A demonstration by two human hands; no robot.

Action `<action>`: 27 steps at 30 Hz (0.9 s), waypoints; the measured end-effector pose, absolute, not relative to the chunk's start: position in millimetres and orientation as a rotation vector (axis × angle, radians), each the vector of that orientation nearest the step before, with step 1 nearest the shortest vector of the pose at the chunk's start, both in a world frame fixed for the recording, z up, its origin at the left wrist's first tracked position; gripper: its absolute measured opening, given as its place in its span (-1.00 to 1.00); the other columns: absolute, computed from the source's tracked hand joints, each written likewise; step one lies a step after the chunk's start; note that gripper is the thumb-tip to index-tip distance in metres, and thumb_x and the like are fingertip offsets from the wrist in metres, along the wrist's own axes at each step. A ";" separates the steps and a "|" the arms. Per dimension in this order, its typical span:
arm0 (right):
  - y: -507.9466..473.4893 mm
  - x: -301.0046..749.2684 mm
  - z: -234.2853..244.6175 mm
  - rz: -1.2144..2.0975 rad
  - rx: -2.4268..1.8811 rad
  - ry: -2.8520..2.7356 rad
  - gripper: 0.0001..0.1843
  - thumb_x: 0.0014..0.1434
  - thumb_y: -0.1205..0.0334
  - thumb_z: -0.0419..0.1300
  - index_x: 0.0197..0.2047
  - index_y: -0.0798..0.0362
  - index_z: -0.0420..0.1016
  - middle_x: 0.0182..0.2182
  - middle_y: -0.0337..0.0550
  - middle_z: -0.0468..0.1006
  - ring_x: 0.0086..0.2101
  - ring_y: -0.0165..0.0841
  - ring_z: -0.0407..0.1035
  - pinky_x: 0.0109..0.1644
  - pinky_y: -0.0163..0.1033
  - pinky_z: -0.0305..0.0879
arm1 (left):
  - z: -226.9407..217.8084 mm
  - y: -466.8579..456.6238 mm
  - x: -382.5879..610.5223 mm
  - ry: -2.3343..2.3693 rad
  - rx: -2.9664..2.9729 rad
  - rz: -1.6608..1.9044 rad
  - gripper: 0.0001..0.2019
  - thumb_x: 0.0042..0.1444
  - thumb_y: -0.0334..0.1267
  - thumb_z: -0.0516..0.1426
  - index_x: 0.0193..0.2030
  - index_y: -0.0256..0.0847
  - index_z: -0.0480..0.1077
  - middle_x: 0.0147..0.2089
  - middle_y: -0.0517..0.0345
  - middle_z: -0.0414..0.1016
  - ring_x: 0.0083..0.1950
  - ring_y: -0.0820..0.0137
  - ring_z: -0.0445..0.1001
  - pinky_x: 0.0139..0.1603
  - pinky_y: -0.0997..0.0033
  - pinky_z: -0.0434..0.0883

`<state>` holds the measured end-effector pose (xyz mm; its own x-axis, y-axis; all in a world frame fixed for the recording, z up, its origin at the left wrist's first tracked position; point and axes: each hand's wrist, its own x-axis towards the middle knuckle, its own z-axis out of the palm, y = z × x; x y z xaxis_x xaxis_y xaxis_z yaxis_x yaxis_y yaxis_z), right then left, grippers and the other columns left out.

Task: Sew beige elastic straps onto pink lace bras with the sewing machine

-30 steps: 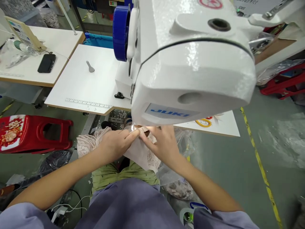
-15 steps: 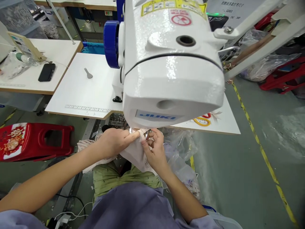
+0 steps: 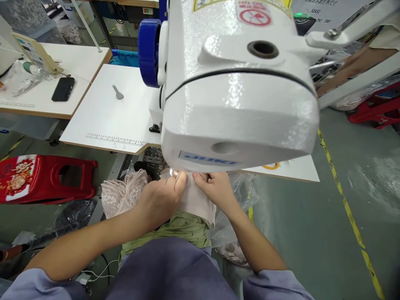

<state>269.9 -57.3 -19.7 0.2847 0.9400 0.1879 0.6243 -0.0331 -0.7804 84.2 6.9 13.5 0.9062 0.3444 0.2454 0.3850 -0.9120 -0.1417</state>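
Observation:
A white Juki sewing machine [image 3: 237, 91] with a blue handwheel [image 3: 149, 52] fills the upper middle of the head view and hides its needle area. Just below its front edge, both hands hold a pale beige fabric piece [image 3: 195, 200]. My left hand [image 3: 161, 198] presses the fabric's left side with closed fingers. My right hand [image 3: 215, 189] pinches its upper right edge. A bunch of pink lace fabric [image 3: 123, 196] hangs to the left of my left hand.
The white sewing table [image 3: 106, 112] carries a printed ruler strip and a small grey tool [image 3: 118, 92]. A second table [image 3: 62, 62] at the left holds a black phone [image 3: 63, 88]. A red stool [image 3: 46, 177] stands on the floor at left. Yellow floor tape [image 3: 346, 212] runs at right.
My right hand went from lying flat on the fabric to pinching its edge near the machine. The pink lace bunch shows again at the left. The view shifted slightly.

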 end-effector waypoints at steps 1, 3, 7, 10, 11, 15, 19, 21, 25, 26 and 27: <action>-54.3 272.2 -18.6 0.518 -1.734 -1.415 -0.85 0.17 0.26 0.12 -0.33 0.00 0.53 -0.23 -0.10 0.52 -0.26 -0.25 0.42 -0.19 -0.15 0.40 | 14.5 7.3 85.3 -0.567 -2.882 -0.318 -0.69 0.23 -0.50 -0.05 0.09 -0.39 0.33 -0.50 0.18 0.40 -0.57 0.38 0.38 -0.62 0.36 0.15; -49.0 275.9 -15.7 0.549 -1.715 -1.387 -0.89 0.11 0.27 0.14 -0.40 -0.01 0.50 -0.23 -0.13 0.53 -0.24 -0.24 0.43 -0.17 -0.16 0.40 | 16.8 7.8 87.4 -0.588 -2.875 -0.332 -0.70 0.20 -0.52 -0.04 0.04 -0.38 0.35 -0.51 0.18 0.40 -0.57 0.38 0.39 -0.62 0.36 0.14; -42.7 280.8 -10.3 0.603 -1.692 -1.405 -0.89 0.06 0.28 0.15 -0.47 -0.01 0.47 -0.21 -0.15 0.56 -0.19 -0.21 0.43 -0.12 -0.14 0.42 | 18.7 7.7 89.7 -0.619 -2.869 -0.345 -0.73 0.16 -0.53 -0.02 -0.04 -0.34 0.37 -0.55 0.20 0.36 -0.60 0.39 0.36 -0.63 0.37 0.13; -41.2 283.1 -8.2 0.633 -1.692 -1.401 -0.89 0.05 0.27 0.16 -0.43 -0.03 0.52 -0.21 -0.15 0.57 -0.18 -0.19 0.43 -0.11 -0.12 0.43 | 17.2 6.8 89.9 -0.645 -2.870 -0.317 -0.76 0.16 -0.52 -0.01 -0.08 -0.29 0.37 -0.56 0.21 0.36 -0.60 0.41 0.35 -0.64 0.39 0.11; -41.0 283.6 -8.0 0.638 -1.688 -1.402 -0.89 0.05 0.27 0.16 -0.42 -0.03 0.53 -0.20 -0.15 0.58 -0.18 -0.19 0.44 -0.10 -0.11 0.43 | 16.5 6.4 89.8 -0.652 -2.868 -0.310 -0.76 0.17 -0.51 -0.01 -0.07 -0.29 0.37 -0.57 0.20 0.36 -0.60 0.41 0.35 -0.64 0.39 0.11; -40.2 285.2 -9.1 0.654 -1.661 -1.407 -0.88 0.06 0.27 0.18 -0.39 -0.04 0.56 -0.15 -0.16 0.60 -0.15 -0.19 0.45 -0.08 -0.12 0.44 | 14.8 5.3 89.0 -0.662 -2.859 -0.300 -0.74 0.20 -0.49 -0.01 -0.01 -0.29 0.35 -0.55 0.20 0.38 -0.58 0.42 0.37 -0.63 0.40 0.12; -39.4 285.9 -10.4 0.667 -1.650 -1.419 -0.88 0.10 0.25 0.19 -0.42 -0.03 0.55 -0.19 -0.16 0.60 -0.16 -0.20 0.45 -0.07 -0.13 0.43 | 16.4 5.7 89.2 -0.633 -2.848 -0.325 -0.75 0.16 -0.52 -0.01 -0.06 -0.30 0.36 -0.56 0.20 0.36 -0.59 0.42 0.35 -0.64 0.40 0.11; -38.9 286.2 -11.3 0.661 -1.639 -1.421 -0.87 0.12 0.24 0.19 -0.43 -0.02 0.54 -0.19 -0.15 0.59 -0.16 -0.20 0.45 -0.07 -0.13 0.42 | 16.9 6.1 89.5 -0.625 -2.844 -0.351 -0.75 0.15 -0.53 -0.01 -0.07 -0.30 0.37 -0.55 0.21 0.36 -0.59 0.41 0.35 -0.64 0.39 0.11; -37.4 287.4 -14.5 0.667 -1.632 -1.442 -0.89 0.13 0.24 0.20 -0.41 -0.02 0.54 -0.16 -0.15 0.59 -0.16 -0.22 0.43 -0.08 -0.16 0.42 | 15.3 6.2 89.4 -0.633 -2.850 -0.359 -0.76 0.17 -0.52 0.00 -0.07 -0.29 0.36 -0.55 0.21 0.37 -0.60 0.39 0.35 -0.63 0.37 0.11; -37.0 287.7 -15.3 0.668 -1.629 -1.449 -0.89 0.13 0.25 0.20 -0.40 -0.02 0.54 -0.16 -0.16 0.59 -0.17 -0.23 0.43 -0.09 -0.17 0.42 | 14.7 6.2 89.2 -0.632 -2.852 -0.351 -0.75 0.17 -0.52 0.01 -0.06 -0.29 0.36 -0.54 0.21 0.38 -0.60 0.39 0.36 -0.63 0.37 0.11; -36.7 288.1 -15.8 0.667 -1.617 -1.455 -0.90 0.13 0.26 0.20 -0.40 -0.02 0.54 -0.15 -0.17 0.58 -0.18 -0.25 0.43 -0.09 -0.18 0.42 | 14.2 6.1 89.2 -0.630 -2.854 -0.344 -0.75 0.16 -0.52 0.01 -0.04 -0.30 0.36 -0.53 0.20 0.39 -0.59 0.39 0.37 -0.62 0.37 0.12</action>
<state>288.1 -36.7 -15.8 0.1846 0.9722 0.1442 0.5259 0.0262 -0.8501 89.2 6.1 14.2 0.8821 0.3883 0.2667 0.4345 -0.8894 -0.1422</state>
